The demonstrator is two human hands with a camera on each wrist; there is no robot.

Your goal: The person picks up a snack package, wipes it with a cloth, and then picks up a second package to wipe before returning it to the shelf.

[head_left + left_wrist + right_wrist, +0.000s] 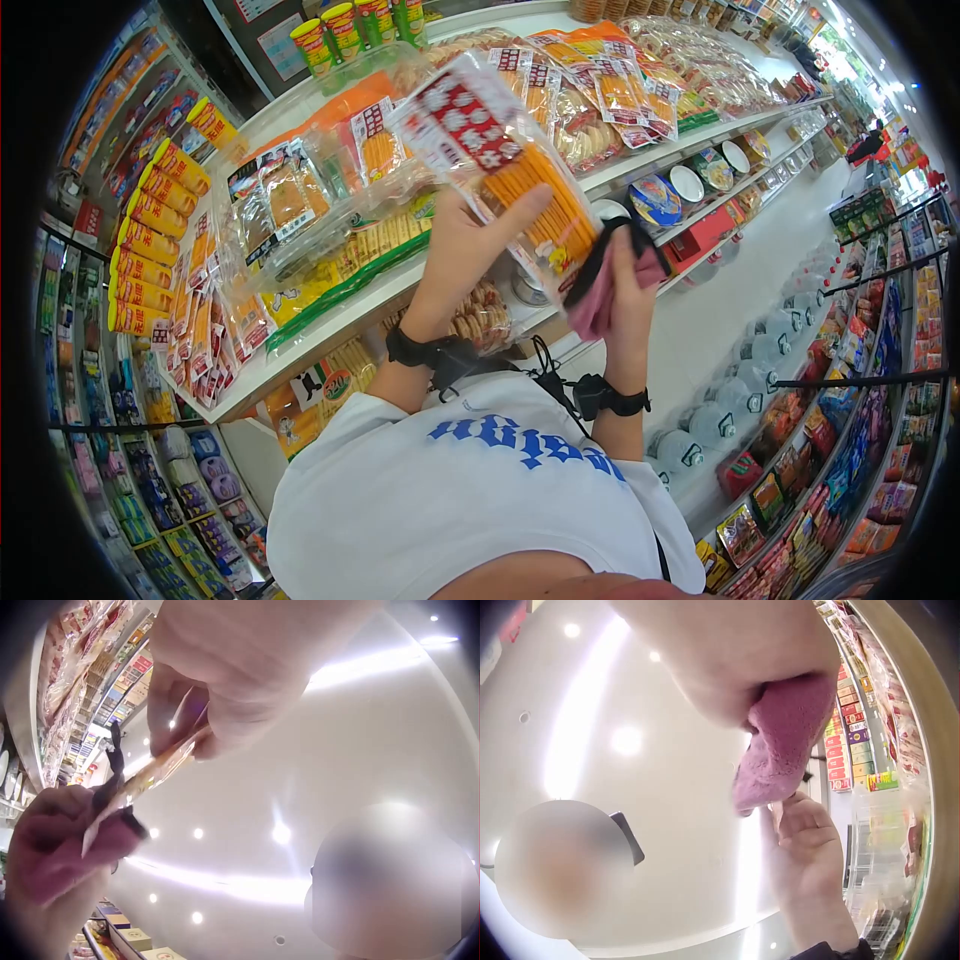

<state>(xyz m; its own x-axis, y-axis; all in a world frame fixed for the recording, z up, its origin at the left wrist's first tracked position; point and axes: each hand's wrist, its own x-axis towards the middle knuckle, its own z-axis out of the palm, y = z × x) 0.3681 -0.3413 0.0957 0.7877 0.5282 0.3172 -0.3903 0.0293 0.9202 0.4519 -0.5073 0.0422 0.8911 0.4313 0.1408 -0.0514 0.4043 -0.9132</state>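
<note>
Packet [530,190] of orange biscuit sticks, clear film with a red-and-white label, held tilted at frame centre in front of the shelf. Left hand [455,265] grips it, with the thumb across the front and the fingers behind. Right hand [628,300] has its fingers closed round a pink cloth [592,305], which presses on the packet's lower right edge; the left wrist view shows the cloth lapped over that edge. For a clean wipe, the left hand should probably back the film flat while the cloth passes lightly, since the sticks look brittle. Behind, the shelf [300,360] carries clear bags [290,205] of crackers and biscuits. Yellow tubes [150,235] at left and round tins [655,200] under the shelf are sealed, contents unseen. Far right: large bottles [700,450] stand along the floor.
</note>
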